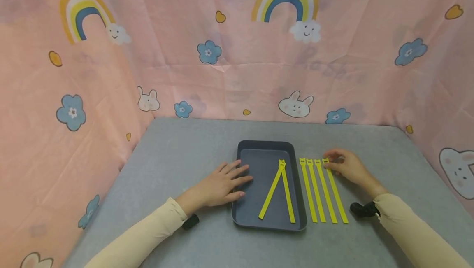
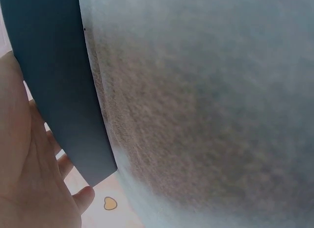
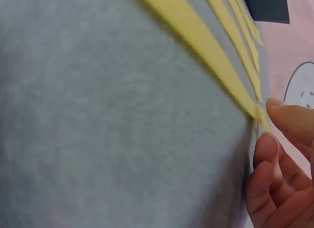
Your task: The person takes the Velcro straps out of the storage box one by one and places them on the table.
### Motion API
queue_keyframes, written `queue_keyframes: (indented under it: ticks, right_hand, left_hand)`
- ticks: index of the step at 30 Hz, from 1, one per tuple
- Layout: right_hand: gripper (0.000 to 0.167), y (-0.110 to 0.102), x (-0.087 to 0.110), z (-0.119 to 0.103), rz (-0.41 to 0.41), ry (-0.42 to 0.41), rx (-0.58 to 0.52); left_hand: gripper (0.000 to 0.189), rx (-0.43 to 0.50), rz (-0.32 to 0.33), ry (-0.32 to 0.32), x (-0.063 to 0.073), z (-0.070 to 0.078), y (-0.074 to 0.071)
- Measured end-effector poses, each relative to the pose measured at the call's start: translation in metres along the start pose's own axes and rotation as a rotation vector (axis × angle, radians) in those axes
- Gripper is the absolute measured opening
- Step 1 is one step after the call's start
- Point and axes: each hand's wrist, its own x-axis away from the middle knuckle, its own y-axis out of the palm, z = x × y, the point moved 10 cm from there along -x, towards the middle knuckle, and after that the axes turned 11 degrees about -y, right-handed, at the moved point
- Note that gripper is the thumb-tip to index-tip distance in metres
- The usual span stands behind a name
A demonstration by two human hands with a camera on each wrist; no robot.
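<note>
A dark grey rectangular tray point(image 1: 252, 214) lies on the table, with two yellow cable ties inside that meet at their slotted heads point(image 1: 282, 164) in an upside-down V. Several more yellow cable ties point(image 1: 311, 194) lie side by side just right of the tray. My right hand point(image 1: 346, 166) pinches the head of the rightmost cable tie point(image 1: 338, 196) between thumb and fingers; the right wrist view shows that tie's end point(image 3: 262, 119) between the fingertips. Across the tray's left rim rests my left hand point(image 1: 222, 183), its fingers spread and fairly straight. The left wrist view shows the tray's outer wall point(image 2: 64, 90).
A grey table point(image 1: 177, 144) carries everything. Pink patterned cloth point(image 1: 237, 82) hangs along the back and both sides. A black wrist device point(image 1: 363, 209) sticks out from the right sleeve, and another point(image 1: 190, 221) from under the left sleeve.
</note>
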Motion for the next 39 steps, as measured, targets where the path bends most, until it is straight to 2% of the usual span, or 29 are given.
queue_keyframes:
  ticks: [5, 10, 18, 24, 31, 35, 39]
  right_hand:
    - [0.035, -0.009, 0.001, -0.004, 0.040, -0.004, 0.022]
    - [0.038, -0.010, -0.003, -0.027, 0.044, 0.015, 0.029]
    - [0.037, 0.023, -0.020, -0.085, -0.013, -0.058, -0.094]
    - [0.035, 0.046, -0.028, -0.111, -0.024, -0.069, -0.149]
    - [0.030, 0.057, -0.033, -0.116, -0.010, -0.074, -0.117]
    - [0.028, 0.058, -0.034, -0.116, 0.001, -0.100, -0.055]
    - [0.028, 0.060, -0.035, -0.115, 0.006, -0.107, -0.045]
  left_hand:
    - [0.056, 0.013, -0.005, 0.001, 0.000, 0.001, -0.004]
    - [0.057, 0.036, -0.041, 0.000, -0.009, 0.000, -0.007]
    - [0.058, 0.017, -0.089, 0.016, -0.046, 0.003, -0.014]
    - [0.059, -0.020, -0.116, 0.013, -0.075, 0.009, -0.016]
    - [0.059, -0.058, -0.148, -0.014, -0.097, 0.010, -0.009]
    - [0.059, -0.071, -0.147, -0.025, -0.106, 0.010, -0.005]
    - [0.059, -0.076, -0.171, -0.039, -0.112, 0.013, -0.003]
